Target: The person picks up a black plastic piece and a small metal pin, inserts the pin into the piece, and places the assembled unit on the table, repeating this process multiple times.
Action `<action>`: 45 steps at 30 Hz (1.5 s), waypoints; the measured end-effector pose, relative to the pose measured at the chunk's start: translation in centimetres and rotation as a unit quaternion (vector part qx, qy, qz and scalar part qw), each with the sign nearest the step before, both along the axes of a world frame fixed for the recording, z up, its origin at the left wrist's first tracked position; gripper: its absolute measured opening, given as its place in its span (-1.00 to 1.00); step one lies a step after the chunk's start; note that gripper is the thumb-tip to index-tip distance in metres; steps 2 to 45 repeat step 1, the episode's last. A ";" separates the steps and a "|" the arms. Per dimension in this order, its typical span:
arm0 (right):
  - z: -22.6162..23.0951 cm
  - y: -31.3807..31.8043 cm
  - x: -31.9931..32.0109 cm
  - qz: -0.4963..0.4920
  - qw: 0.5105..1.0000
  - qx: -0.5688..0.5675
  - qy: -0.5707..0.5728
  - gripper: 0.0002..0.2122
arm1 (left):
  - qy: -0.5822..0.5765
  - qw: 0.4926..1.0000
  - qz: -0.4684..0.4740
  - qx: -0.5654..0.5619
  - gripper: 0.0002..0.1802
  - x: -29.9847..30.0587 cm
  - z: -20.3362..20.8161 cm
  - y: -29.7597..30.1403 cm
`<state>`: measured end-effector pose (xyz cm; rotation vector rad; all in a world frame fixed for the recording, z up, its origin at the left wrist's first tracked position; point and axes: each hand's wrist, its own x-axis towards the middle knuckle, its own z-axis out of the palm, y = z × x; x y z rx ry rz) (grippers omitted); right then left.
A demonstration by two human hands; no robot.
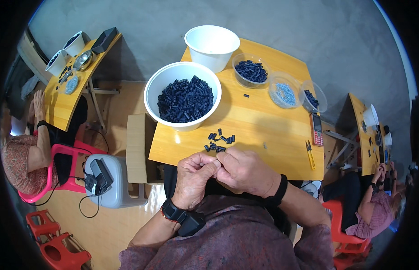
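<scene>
My left hand (194, 174) and my right hand (247, 173) meet at the near edge of the wooden table (263, 130). Both are closed, thumbs and fingers pinched together; what they hold is hidden or too small to name. Just beyond my fingertips lies a loose cluster of small black cylindrical pieces (220, 139). A large white bucket (151, 96) filled with similar black pieces (186, 100) stands beyond my left hand. One single black piece (246, 95) lies apart, near the table's middle.
Behind the full bucket stands another white bucket (212, 40). Clear tubs hold black pieces (251, 70), small pale blue parts (283, 93) and more black pieces (311, 98). A red phone (316, 129) and yellow-handled snips (311, 156) lie at the right edge. People sit at tables on both sides.
</scene>
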<state>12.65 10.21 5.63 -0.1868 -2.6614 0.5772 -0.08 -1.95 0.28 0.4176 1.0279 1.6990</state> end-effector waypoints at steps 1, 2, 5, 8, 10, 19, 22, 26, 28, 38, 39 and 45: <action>-0.2 -0.1 0.1 -0.002 1.000 0.011 -0.006 -0.82 | 0.014 1.000 0.005 0.008 -0.93 0.1 -0.1 0.0; -0.2 -0.1 0.1 -0.002 1.000 0.011 -0.006 -0.82 | 0.014 1.000 0.005 0.008 -0.93 0.1 -0.1 0.0; -0.2 -0.1 0.1 -0.002 1.000 0.011 -0.006 -0.82 | 0.014 1.000 0.005 0.008 -0.93 0.1 -0.1 0.0; -0.2 -0.1 0.1 -0.002 1.000 0.011 -0.006 -0.82 | 0.014 1.000 0.005 0.008 -0.93 0.1 -0.1 0.0; -0.2 -0.1 0.1 -0.002 1.000 0.011 -0.006 -0.82 | 0.014 1.000 0.005 0.008 -0.93 0.1 -0.1 0.0; -0.2 -0.1 0.1 -0.002 1.000 0.011 -0.006 -0.82 | 0.014 1.000 0.005 0.008 -0.93 0.1 -0.1 0.0; -0.2 -0.1 0.1 -0.002 1.000 0.011 -0.006 -0.82 | 0.014 1.000 0.005 0.008 -0.93 0.1 -0.1 0.0; -0.2 -0.1 0.1 -0.002 1.000 0.011 -0.006 -0.82 | 0.014 1.000 0.005 0.008 -0.93 0.1 -0.1 0.0; -0.2 -0.1 0.1 -0.002 1.000 0.011 -0.006 -0.82 | 0.014 1.000 0.005 0.008 -0.93 0.1 -0.1 0.0; -0.2 -0.1 0.1 -0.002 1.000 0.011 -0.006 -0.82 | 0.014 1.000 0.005 0.008 -0.93 0.1 -0.1 0.0; -0.2 -0.1 0.1 -0.002 1.000 0.011 -0.006 -0.82 | 0.014 1.000 0.005 0.008 -0.93 0.1 -0.1 0.0; -0.2 -0.1 0.1 -0.002 1.000 0.011 -0.006 -0.82 | 0.014 1.000 0.005 0.008 -0.93 0.1 -0.1 0.0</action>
